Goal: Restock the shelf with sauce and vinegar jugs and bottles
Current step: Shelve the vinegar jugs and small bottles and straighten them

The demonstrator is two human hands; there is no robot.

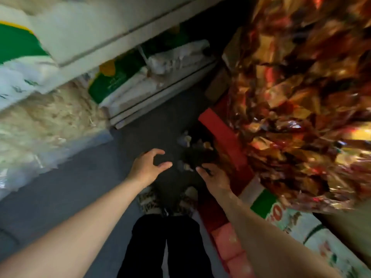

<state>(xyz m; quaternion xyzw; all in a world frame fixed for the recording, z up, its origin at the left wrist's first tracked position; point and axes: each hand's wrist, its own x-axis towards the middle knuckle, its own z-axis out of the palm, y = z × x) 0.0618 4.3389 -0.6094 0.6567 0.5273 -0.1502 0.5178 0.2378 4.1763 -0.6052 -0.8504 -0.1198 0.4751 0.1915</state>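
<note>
While the person looks down at the grey floor (84, 183), both bare arms stretch forward and down toward a dark bunch of bottles (195, 152) that stands on the floor beside a red box (222, 133). The picture is blurry, so the bottles look like a dark clump with a few pale caps on top.

The left hand (148, 164) hangs just to the left of the bottles. Its thumb and fingers curve into a wide C shape with a gap between them, and they hold nothing.

The right hand (215, 177) is at the near edge of the bottles, palm down. Its fingers (200, 169) point at the bunch and reach its edge. It is too blurry to tell if they grip a bottle or only touch it.

White shelves (160, 91) with green and white sacks (116, 79) stand on the left. Shiny gold and red packets (301, 97) fill the right side. The person's black trousers (164, 247) and patterned shoes (150, 201) show at the bottom.
</note>
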